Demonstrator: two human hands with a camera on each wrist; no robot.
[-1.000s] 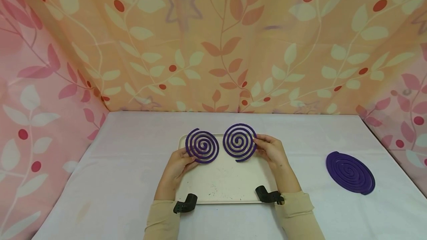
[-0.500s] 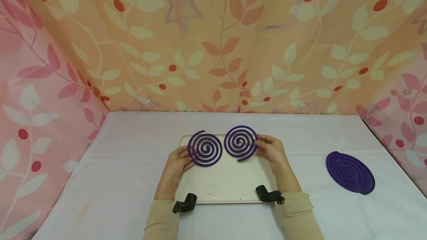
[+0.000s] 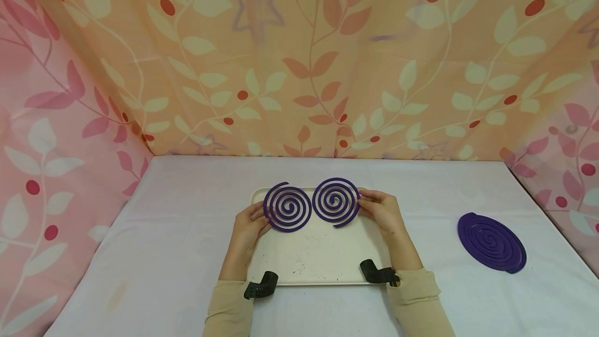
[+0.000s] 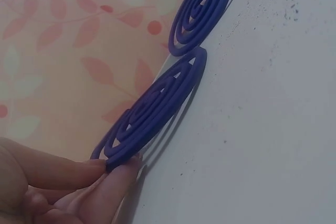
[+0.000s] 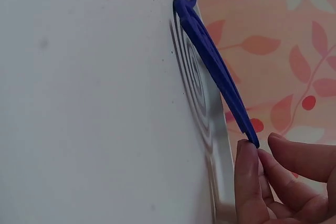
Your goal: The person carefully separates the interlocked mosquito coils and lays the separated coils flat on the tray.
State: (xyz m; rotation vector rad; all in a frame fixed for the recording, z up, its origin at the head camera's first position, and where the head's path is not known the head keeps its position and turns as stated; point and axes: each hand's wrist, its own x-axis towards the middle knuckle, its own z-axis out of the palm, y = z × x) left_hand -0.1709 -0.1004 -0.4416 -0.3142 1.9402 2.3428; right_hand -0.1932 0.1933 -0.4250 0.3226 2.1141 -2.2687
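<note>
Two purple mosquito coils are held over a pale tray, side by side with their rims about touching. My left hand pinches the outer left edge of the left mosquito coil; in the left wrist view that coil is tilted, between thumb and fingers. At the other side, my right hand pinches the right edge of the right mosquito coil. The right wrist view has this coil slanting above the tray, its spiral shadow below, with one finger standing off it.
Farther right on the white-covered table lies a thicker disc of nested purple coils. Dark crumbs dot the tray. Black wrist devices sit on both cuffs. Leaf-patterned curtains enclose the back and sides.
The left coil has shifted slightly right and turned flatter to the head camera. The right coil has lowered a little. The gap between them has narrowed to about contact.
</note>
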